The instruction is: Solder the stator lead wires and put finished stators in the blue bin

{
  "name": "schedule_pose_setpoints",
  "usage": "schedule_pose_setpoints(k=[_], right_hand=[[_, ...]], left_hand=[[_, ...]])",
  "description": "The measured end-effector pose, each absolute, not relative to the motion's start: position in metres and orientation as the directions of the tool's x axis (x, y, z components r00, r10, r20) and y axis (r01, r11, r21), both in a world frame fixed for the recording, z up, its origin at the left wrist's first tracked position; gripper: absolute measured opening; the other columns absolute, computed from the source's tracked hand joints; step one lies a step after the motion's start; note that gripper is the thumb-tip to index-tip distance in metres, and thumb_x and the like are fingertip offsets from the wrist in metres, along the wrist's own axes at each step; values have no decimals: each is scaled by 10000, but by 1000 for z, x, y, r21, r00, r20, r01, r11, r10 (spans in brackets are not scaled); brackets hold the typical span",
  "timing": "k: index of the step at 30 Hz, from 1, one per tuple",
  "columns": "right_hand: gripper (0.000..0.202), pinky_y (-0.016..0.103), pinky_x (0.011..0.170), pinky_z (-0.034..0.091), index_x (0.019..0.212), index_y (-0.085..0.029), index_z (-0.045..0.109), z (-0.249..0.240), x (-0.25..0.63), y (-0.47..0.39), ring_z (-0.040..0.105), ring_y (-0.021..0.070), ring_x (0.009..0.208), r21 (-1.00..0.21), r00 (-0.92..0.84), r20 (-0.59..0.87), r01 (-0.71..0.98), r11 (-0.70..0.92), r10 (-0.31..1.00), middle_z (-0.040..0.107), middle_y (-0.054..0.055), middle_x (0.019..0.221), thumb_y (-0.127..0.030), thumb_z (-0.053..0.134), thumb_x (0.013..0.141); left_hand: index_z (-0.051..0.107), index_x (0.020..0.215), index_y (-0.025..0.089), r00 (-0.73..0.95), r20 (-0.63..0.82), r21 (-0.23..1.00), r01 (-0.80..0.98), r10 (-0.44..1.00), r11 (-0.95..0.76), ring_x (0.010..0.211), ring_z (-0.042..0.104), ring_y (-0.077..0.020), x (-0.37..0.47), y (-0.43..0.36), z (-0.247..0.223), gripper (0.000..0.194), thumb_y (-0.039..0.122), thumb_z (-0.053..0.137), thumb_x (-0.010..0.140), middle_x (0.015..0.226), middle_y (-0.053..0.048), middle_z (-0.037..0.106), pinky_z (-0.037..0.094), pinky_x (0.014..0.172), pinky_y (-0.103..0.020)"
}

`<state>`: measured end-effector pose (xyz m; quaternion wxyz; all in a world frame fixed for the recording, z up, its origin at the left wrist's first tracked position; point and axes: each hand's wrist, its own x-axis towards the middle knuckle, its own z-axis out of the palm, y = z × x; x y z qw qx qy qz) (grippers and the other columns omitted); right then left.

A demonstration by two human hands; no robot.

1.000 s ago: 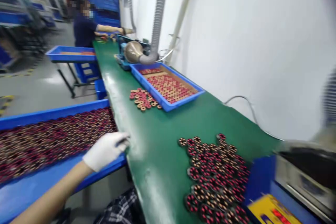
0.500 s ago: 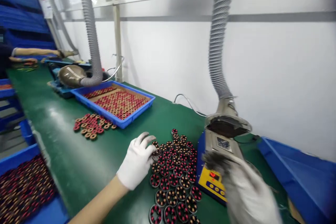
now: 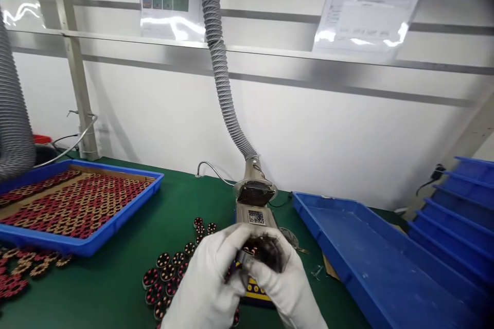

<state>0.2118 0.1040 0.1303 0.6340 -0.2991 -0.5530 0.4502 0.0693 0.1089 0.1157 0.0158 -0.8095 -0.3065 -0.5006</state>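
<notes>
Both my hands wear white gloves and meet low in the middle of the head view. My left hand (image 3: 210, 277) and my right hand (image 3: 287, 288) together grip a dark round wound coil part (image 3: 262, 252), held just in front of a small machine (image 3: 254, 211) with a yellow panel. A group of several similar red and copper coil parts (image 3: 172, 270) lies on the green table (image 3: 104, 288) to the left of my hands. My hands hide most of the machine's panel.
A grey ribbed hose (image 3: 219, 67) drops to the machine's hood. A blue tray (image 3: 127, 211) full of coil parts sits at the left, with loose parts (image 3: 19, 275) before it. An empty blue tray (image 3: 347, 247) lies at the right, stacked blue trays (image 3: 466, 195) beyond.
The view has swung right, from the co-worker and side bins to the machine. My left hand left the side tray, crossed the pile, and joined my right hand on a coil part.
</notes>
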Motion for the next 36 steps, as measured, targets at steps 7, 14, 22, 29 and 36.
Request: schedule_pose_setpoints(k=[7, 14, 22, 29, 36], right_hand=[[349, 336, 832, 471, 957, -307, 663, 121, 225, 105, 599, 222, 911, -899, -218, 438, -137, 417, 872, 640, 38, 953, -378, 767, 632], [226, 304, 765, 461, 880, -323, 692, 122, 227, 109, 579, 208, 846, -769, -235, 612, 48, 638, 755, 601, 27, 895, -364, 745, 664], [152, 265, 674, 436, 617, -231, 626, 122, 203, 105, 539, 162, 710, -835, 79, 534, -108, 540, 841, 560, 8, 706, -311, 684, 732], [300, 278, 626, 482, 734, -219, 661, 122, 214, 111, 569, 184, 678, -912, -66, 371, -213, 351, 926, 618, 29, 699, -445, 773, 572], [202, 267, 660, 489, 729, -225, 696, 120, 199, 107, 602, 173, 712, -925, -21, 288, -265, 273, 957, 655, 22, 759, -342, 787, 591]], left_hand=[[464, 1110, 271, 386, 747, 337, 482, 542, -808, 931, 578, -174, 61, 110, 119, 346, 178, 507, 779, 1062, -20, 608, 498, 786, -304], [495, 1039, 196, 434, 762, 179, 573, 481, -800, 855, 574, -223, 52, 108, 123, 324, 145, 533, 722, 1000, -69, 619, 515, 729, -383], [517, 991, 192, 460, 755, 149, 574, 467, -805, 847, 574, -209, 55, 107, 125, 431, 43, 467, 590, 931, -37, 629, 491, 722, -374], [527, 967, 237, 377, 777, 251, 549, 504, -797, 802, 583, -193, 54, 111, 123, 370, 82, 543, 631, 874, -18, 635, 495, 688, -348], [543, 930, 240, 231, 783, 401, 523, 578, -752, 816, 585, -197, 58, 110, 122, 398, 49, 563, 581, 918, -15, 623, 506, 721, -345]])
